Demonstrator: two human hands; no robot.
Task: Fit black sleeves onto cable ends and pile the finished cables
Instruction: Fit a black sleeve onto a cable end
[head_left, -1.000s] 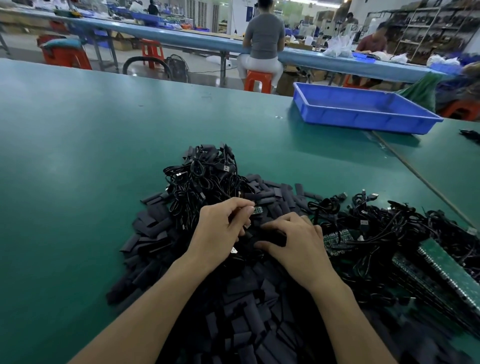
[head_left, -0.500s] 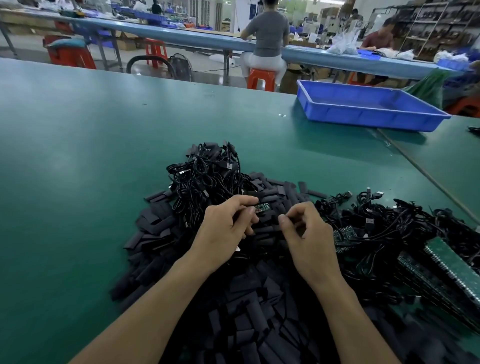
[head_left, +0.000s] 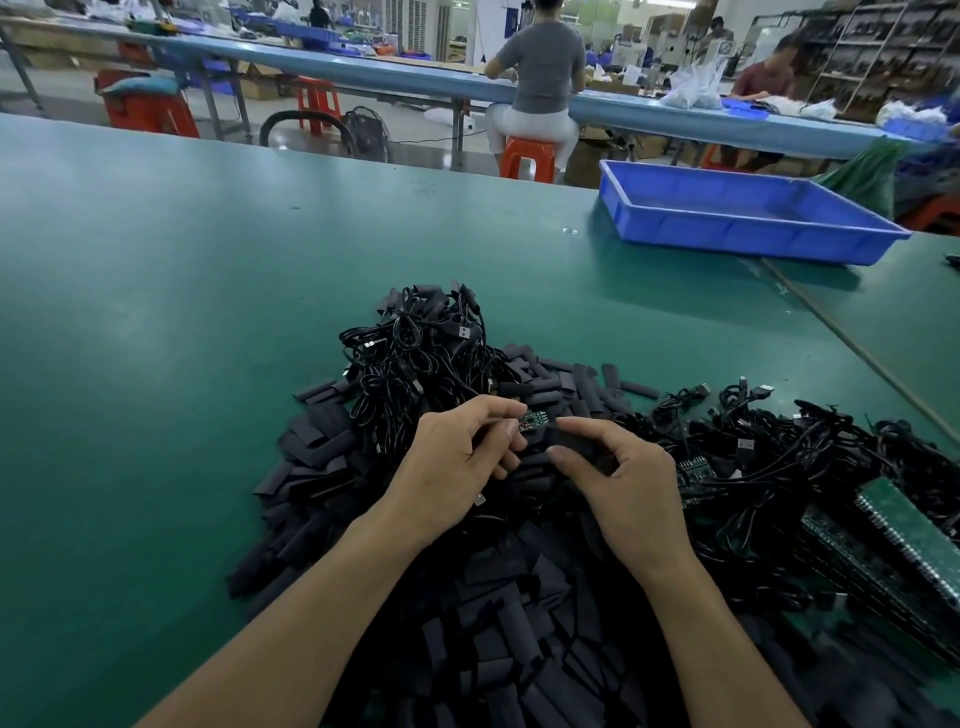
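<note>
Grip of left hand (head_left: 457, 462) pinches small green circuit board (head_left: 533, 419); right hand (head_left: 628, 488) pinches flat matte black sleeve (head_left: 575, 441).

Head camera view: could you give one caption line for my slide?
Left hand pinches a small green board; right hand holds a black sleeve beside it, above a sleeve heap.

Bare green table (head_left: 182, 322) leftward — cable heaps (head_left: 779, 467) crowding right.
</note>
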